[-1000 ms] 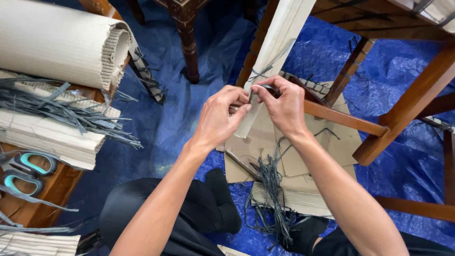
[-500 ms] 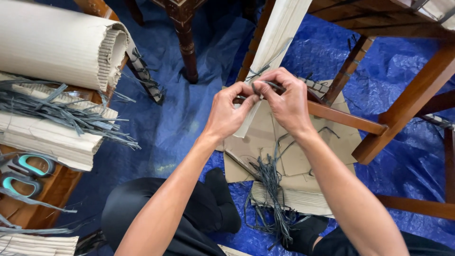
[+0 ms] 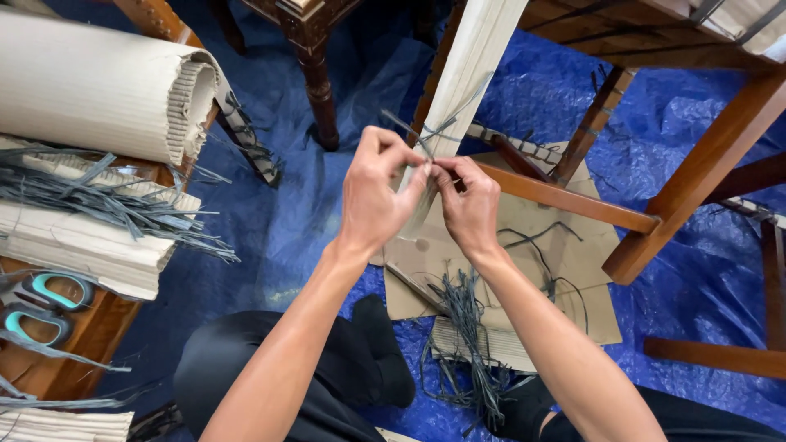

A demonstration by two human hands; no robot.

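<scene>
A wooden chair leg wrapped in corrugated cardboard [image 3: 476,61] slants up from the middle of the view. A thin grey strap [image 3: 440,129] circles it. My left hand [image 3: 378,190] and my right hand [image 3: 468,202] meet in front of the wrapped leg, fingertips pinched together on the ends of that grey strap. A short strap end sticks up left of my fingers. Both forearms reach in from the bottom edge.
A roll of corrugated cardboard [image 3: 90,86] and loose grey straps [image 3: 106,200] lie on a wooden surface at left, with teal-handled scissors [image 3: 41,307] below. Flat cardboard pieces [image 3: 573,270] and more straps [image 3: 467,336] lie on the blue tarp [image 3: 688,139]. Bare wooden chair rails [image 3: 696,176] cross the right side.
My hands have shifted slightly left and closer together on the strap; the fingertips have tightened into a pinch at the wrapped leg.
</scene>
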